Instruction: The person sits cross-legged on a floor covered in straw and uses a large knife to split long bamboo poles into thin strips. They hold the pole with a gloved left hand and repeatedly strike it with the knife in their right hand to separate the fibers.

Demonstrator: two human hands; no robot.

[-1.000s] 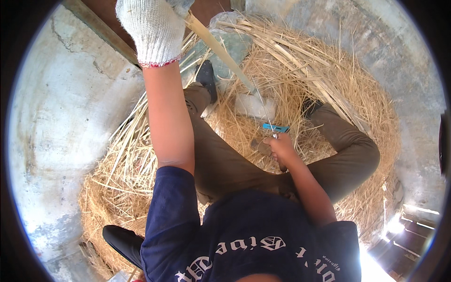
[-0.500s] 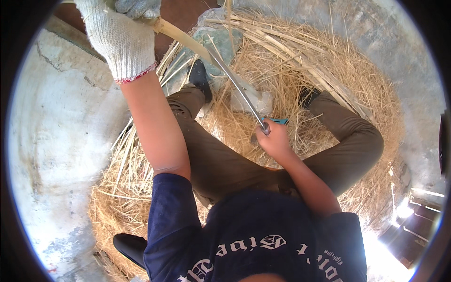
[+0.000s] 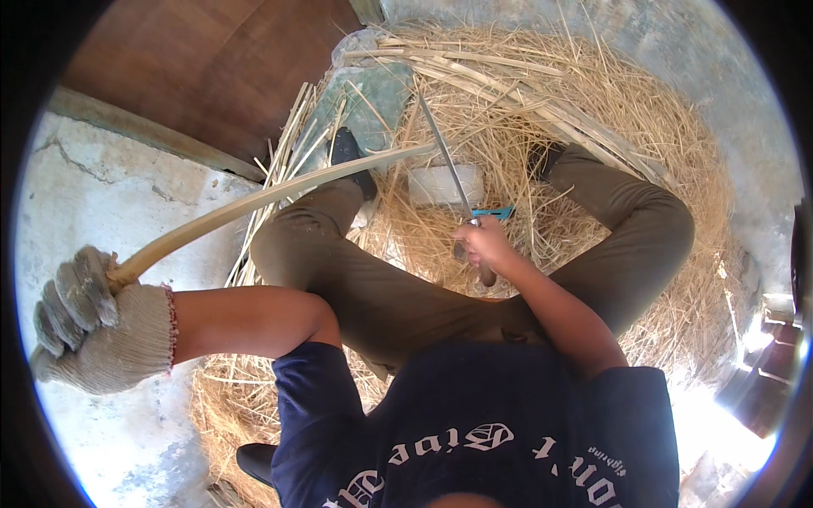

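My left hand (image 3: pixel 106 330), in a knitted work glove, is out at the far left with its fingers wrapped round the thick end of a long pale bamboo strip (image 3: pixel 254 201). The strip curves up and across to the right, over my left knee. Its thin far end meets or crosses the blade of a long knife (image 3: pixel 449 161); whether they touch I cannot tell. Bare, my right hand (image 3: pixel 491 245) grips the knife by its handle between my legs, blade pointing away and slightly left. Beside that hand lies a teal object (image 3: pixel 494 212), its kind unclear.
A whitish block (image 3: pixel 445 184) sits between my feet. Straw-like shavings (image 3: pixel 627 110) cover the ground, with a bundle of long split strips (image 3: pixel 525 93) at the back. A greenish stone slab (image 3: pixel 373 97) lies far left of centre. Concrete walls (image 3: pixel 127 186) stand on both sides.
My left hand has swung from the top left down and outward, carrying the bamboo strip, so its far end now lies at the knife. The blade has turned slightly more upright.
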